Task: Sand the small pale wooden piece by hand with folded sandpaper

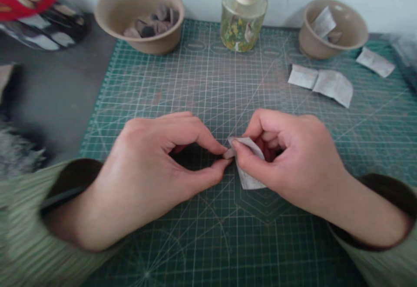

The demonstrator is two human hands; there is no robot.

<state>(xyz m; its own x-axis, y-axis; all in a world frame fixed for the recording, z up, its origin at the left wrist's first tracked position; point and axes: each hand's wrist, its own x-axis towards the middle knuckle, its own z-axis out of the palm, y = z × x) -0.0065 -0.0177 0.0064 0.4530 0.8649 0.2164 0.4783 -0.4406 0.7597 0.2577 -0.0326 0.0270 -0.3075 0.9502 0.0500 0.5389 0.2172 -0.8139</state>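
Observation:
Over the middle of the cutting mat, my left hand (163, 161) pinches a small brownish-grey piece (229, 153) between thumb and forefinger. From the other side, my right hand (286, 156) grips a small grey-white sheet of paper (251, 175) with thumb and curled fingers. The paper's upper edge touches the small piece where the fingertips of both hands meet. Part of the piece is hidden by the paper and fingertips, so its full shape does not show.
A green gridded cutting mat (195, 82) covers the table. Behind stand a tan bowl (112, 6) with several dark lumps, a glass bottle (243, 24) with a cream cap, and another bowl (312, 43). Loose paper pieces (334, 85) lie right; a red-and-black object (39, 13) stands left.

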